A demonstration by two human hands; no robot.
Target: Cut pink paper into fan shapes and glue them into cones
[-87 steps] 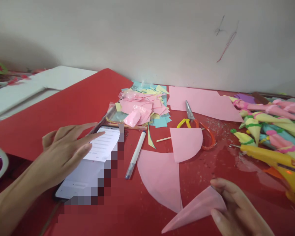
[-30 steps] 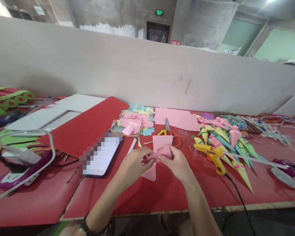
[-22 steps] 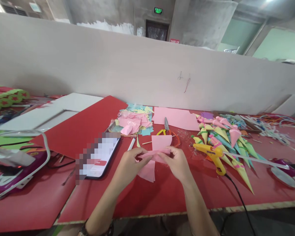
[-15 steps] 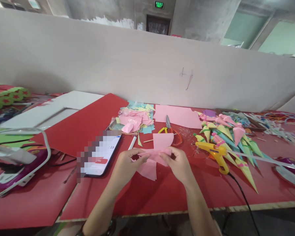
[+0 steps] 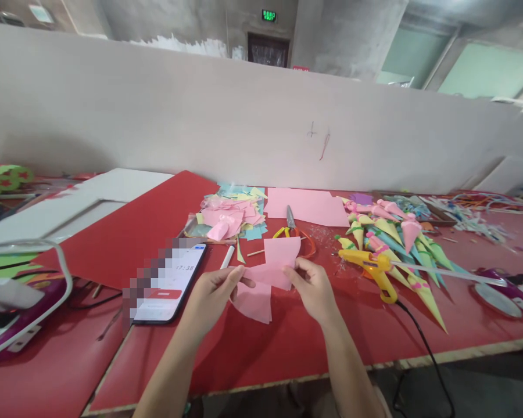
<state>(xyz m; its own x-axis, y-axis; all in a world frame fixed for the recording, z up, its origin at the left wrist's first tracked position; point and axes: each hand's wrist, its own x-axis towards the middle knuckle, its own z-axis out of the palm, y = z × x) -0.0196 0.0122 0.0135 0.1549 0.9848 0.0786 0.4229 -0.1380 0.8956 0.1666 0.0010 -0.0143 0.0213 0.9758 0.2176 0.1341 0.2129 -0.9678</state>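
Between my hands is a piece of pink paper [image 5: 268, 275], spread fairly flat above the red table. My left hand [image 5: 218, 293] pinches its left end between thumb and fingertips. The right edge is gripped by my right hand [image 5: 312, 288], thumb on top. Just beyond the held piece lies another pink paper piece [image 5: 283, 249], partly over the orange-and-yellow-handled scissors [image 5: 290, 217]. Nearer to me, a pink paper piece with a curved edge [image 5: 253, 303] lies under the held one, its upper part hidden.
Left of my hands lies a phone [image 5: 169, 290]. Paper scraps [image 5: 233, 215] fill a tray behind, beside a white stick [image 5: 227, 256] and a large pink sheet [image 5: 307, 206]. On the right are a yellow glue gun [image 5: 370, 267] and several paper cones [image 5: 412, 232]. A white partition [image 5: 244, 122] stands behind.
The pink paper was curled and seen nearly edge-on between my fingers; now it is opened out flatter. My view has turned slightly right, shifting the scene left.
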